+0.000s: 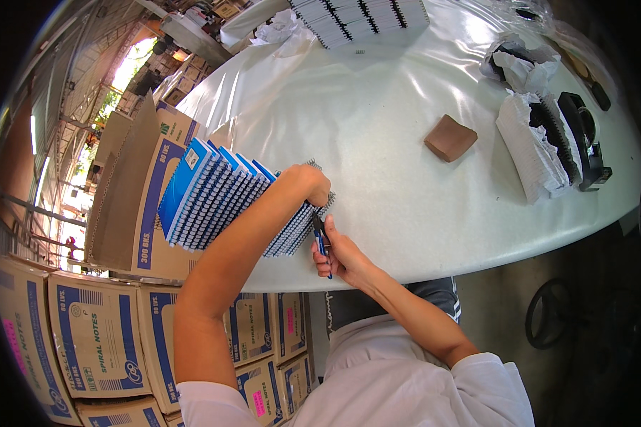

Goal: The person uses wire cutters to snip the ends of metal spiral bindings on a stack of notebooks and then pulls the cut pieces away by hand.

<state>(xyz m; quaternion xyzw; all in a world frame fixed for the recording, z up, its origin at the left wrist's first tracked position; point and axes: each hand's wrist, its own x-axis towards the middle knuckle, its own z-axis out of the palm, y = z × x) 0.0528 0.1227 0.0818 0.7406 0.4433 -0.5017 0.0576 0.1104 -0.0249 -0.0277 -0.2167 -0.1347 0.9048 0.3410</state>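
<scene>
A row of blue-covered spiral notebooks [210, 196] stands on the left of the table, white wire coils facing me. My left hand [310, 183] is closed over the right end of this row, on a spiral notebook; its fingertips are partly hidden. Just below it, my right hand [340, 250] grips a pair of pliers [320, 238] with blue and black handles. The pliers' jaws point up at the coil ends beside my left hand, and whether they touch the wire I cannot tell.
A brown block [450, 138] lies on the white table [399, 206]. At right are paper-wrapped black coils [538, 146] and a black tape dispenser [582, 142]. More bound notebooks [367, 21] stand at the far edge. An open carton [124, 192] and stacked cardboard boxes [100, 341] fill the left.
</scene>
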